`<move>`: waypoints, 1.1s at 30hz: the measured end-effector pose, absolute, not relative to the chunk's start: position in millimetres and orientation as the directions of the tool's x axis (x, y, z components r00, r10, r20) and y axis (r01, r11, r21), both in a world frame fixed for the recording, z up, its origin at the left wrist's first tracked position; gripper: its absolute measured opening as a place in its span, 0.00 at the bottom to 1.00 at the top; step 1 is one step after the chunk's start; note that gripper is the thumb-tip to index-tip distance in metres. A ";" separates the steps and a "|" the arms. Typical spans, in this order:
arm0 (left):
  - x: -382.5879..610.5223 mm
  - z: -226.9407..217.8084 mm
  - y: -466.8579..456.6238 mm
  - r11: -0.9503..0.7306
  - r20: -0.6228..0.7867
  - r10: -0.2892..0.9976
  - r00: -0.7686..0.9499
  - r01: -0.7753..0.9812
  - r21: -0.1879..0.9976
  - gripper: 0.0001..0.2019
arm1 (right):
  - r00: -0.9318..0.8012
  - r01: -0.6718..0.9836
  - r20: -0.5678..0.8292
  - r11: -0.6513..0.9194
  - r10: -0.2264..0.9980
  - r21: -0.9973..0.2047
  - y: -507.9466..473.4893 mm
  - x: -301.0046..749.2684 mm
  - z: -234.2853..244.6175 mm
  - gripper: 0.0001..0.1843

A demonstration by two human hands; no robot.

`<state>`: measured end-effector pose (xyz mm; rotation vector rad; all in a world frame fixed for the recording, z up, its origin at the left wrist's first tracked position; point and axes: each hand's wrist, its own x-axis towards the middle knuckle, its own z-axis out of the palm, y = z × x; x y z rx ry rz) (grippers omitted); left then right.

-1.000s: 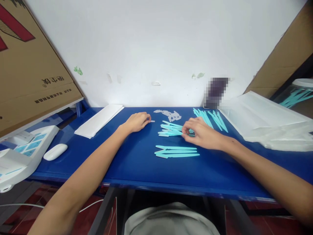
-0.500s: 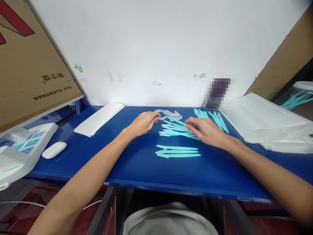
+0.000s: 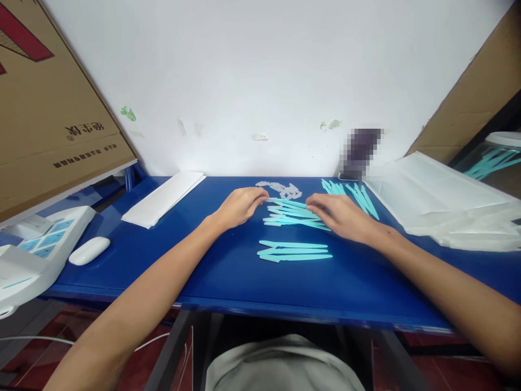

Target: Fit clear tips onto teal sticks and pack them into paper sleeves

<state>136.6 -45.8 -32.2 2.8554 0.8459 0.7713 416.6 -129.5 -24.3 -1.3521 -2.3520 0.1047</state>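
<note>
My right hand (image 3: 340, 216) pinches the handle end of a turquoise eyebrow razor (image 3: 293, 202). My left hand (image 3: 241, 207) is closed on a small clear blade cap (image 3: 272, 200) that meets the razor's other end; how far the cap covers it cannot be made out. Just below lies a fanned pile of turquoise razors (image 3: 297, 217), partly under my right fingers. Behind the hands is a heap of loose clear caps (image 3: 290, 191). Nearer the front edge, a few more razors (image 3: 297, 251) lie side by side.
More razors (image 3: 362, 202) lie at the back right, near a blurred-out upright device (image 3: 360, 155). Clear plastic bags (image 3: 448, 201) cover the right side. On the left are a folded white sheet (image 3: 163, 200), a white earbud case (image 3: 89, 251) and a white device (image 3: 69, 233).
My hands have come closer together. The cap in my left hand and the razor's end, apart before, now meet. The razor has levelled out slightly.
</note>
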 end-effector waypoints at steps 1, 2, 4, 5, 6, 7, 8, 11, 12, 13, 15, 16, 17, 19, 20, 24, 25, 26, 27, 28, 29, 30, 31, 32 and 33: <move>138.7 -32.7 -47.6 -0.853 0.447 0.518 0.729 0.482 0.201 0.14 | -0.438 0.803 0.325 0.527 0.838 -0.277 -130.5 414.9 -24.3 0.18; 140.9 -33.0 -49.5 -0.857 0.449 0.512 0.733 0.472 0.207 0.14 | -0.441 0.798 0.324 0.531 0.837 -0.285 -131.7 413.0 -24.1 0.18; 144.6 -33.4 -52.6 -0.863 0.449 0.504 0.738 0.455 0.221 0.15 | -0.444 0.794 0.305 0.528 0.843 -0.303 -134.2 409.4 -23.8 0.17; 145.7 -33.5 -53.6 -0.866 0.444 0.500 0.744 0.447 0.225 0.15 | -0.447 0.795 0.286 0.523 0.848 -0.308 -135.1 408.1 -23.7 0.17; 146.1 -33.6 -53.8 -0.867 0.435 0.498 0.750 0.445 0.225 0.15 | -0.451 0.798 0.267 0.519 0.852 -0.307 -135.6 407.2 -23.9 0.17; 145.9 -34.0 -53.4 -0.865 0.426 0.502 0.753 0.451 0.222 0.16 | -0.456 0.802 0.253 0.517 0.853 -0.299 -135.7 406.7 -24.3 0.16; 145.0 -34.6 -52.1 -0.858 0.417 0.513 0.750 0.466 0.218 0.16 | -0.466 0.805 0.246 0.522 0.850 -0.282 -135.3 406.7 -25.0 0.16; 141.6 -38.2 -43.7 -0.816 0.409 0.574 0.710 0.540 0.208 0.19 | -0.515 0.803 0.252 0.564 0.819 -0.193 -132.4 407.9 -27.6 0.17; 141.4 -39.7 -39.4 -0.804 0.405 0.589 0.699 0.557 0.207 0.19 | -0.523 0.806 0.257 0.570 0.813 -0.162 -131.6 408.2 -28.0 0.18; 142.0 -41.0 -34.6 -0.802 0.393 0.593 0.703 0.562 0.202 0.20 | -0.521 0.813 0.265 0.566 0.812 -0.135 -131.3 408.4 -27.8 0.18; 146.9 -42.8 -23.9 -0.819 0.340 0.571 0.747 0.550 0.166 0.20 | -0.489 0.838 0.274 0.533 0.828 -0.116 -132.7 408.0 -25.6 0.20; 151.0 -43.2 -18.3 -0.829 0.304 0.556 0.774 0.543 0.134 0.21 | -0.470 0.848 0.267 0.515 0.841 -0.129 -134.4 407.6 -23.5 0.20; 155.9 -43.2 -12.9 -0.835 0.264 0.545 0.795 0.541 0.094 0.22 | -0.461 0.850 0.245 0.504 0.853 -0.155 -136.7 406.9 -21.0 0.21; 166.2 -42.8 -3.4 -0.832 0.194 0.545 0.816 0.555 0.003 0.26 | -0.489 0.822 0.173 0.518 0.855 -0.235 -142.3 405.5 -15.7 0.22; 170.5 -42.6 0.3 -0.825 0.169 0.550 0.818 0.563 -0.038 0.29 | -0.519 0.798 0.133 0.535 0.844 -0.278 -145.1 404.8 -13.3 0.22; 172.6 -42.0 4.5 -0.813 0.158 0.539 0.827 0.560 -0.160 0.30 | -0.614 0.724 0.028 0.577 0.789 -0.378 -151.9 401.8 -7.9 0.20; 168.5 -41.5 2.9 -0.808 0.174 0.536 0.826 0.561 -0.179 0.27 | -0.617 0.725 0.009 0.572 0.787 -0.384 -152.4 401.1 -7.6 0.19; 162.8 -40.7 0.5 -0.802 0.188 0.535 0.824 0.565 -0.192 0.24 | -0.616 0.728 -0.009 0.566 0.788 -0.387 -152.4 400.6 -7.5 0.19; 156.2 -39.6 -2.4 -0.796 0.195 0.540 0.819 0.572 -0.200 0.22 | -0.615 0.732 -0.021 0.560 0.789 -0.388 -152.2 400.2 -7.6 0.18; 148.9 -38.1 -5.4 -0.788 0.195 0.551 0.812 0.583 -0.200 0.20 | -0.613 0.735 -0.031 0.555 0.790 -0.390 -151.8 400.2 -8.0 0.17; 141.7 -36.4 -8.2 -0.779 0.190 0.568 0.801 0.597 -0.193 0.19 | -0.612 0.736 -0.038 0.551 0.790 -0.393 -151.3 400.4 -8.5 0.17; 134.8 -34.6 -10.5 -0.769 0.182 0.588 0.788 0.614 -0.177 0.18 | -0.611 0.737 -0.043 0.547 0.791 -0.397 -150.7 401.0 -9.3 0.17; 128.7 -32.8 -12.2 -0.760 0.174 0.608 0.775 0.631 -0.155 0.17 | -0.607 0.739 -0.048 0.541 0.793 -0.402 -150.2 401.8 -10.2 0.17; 123.6 -31.1 -13.1 -0.752 0.167 0.626 0.762 0.646 -0.127 0.16 | -0.601 0.743 -0.056 0.532 0.797 -0.406 -149.7 402.7 -11.1 0.16; 119.5 -29.7 -13.3 -0.746 0.161 0.642 0.750 0.659 -0.095 0.14 | -0.594 0.749 -0.064 0.522 0.802 -0.408 -149.3 403.8 -12.1 0.16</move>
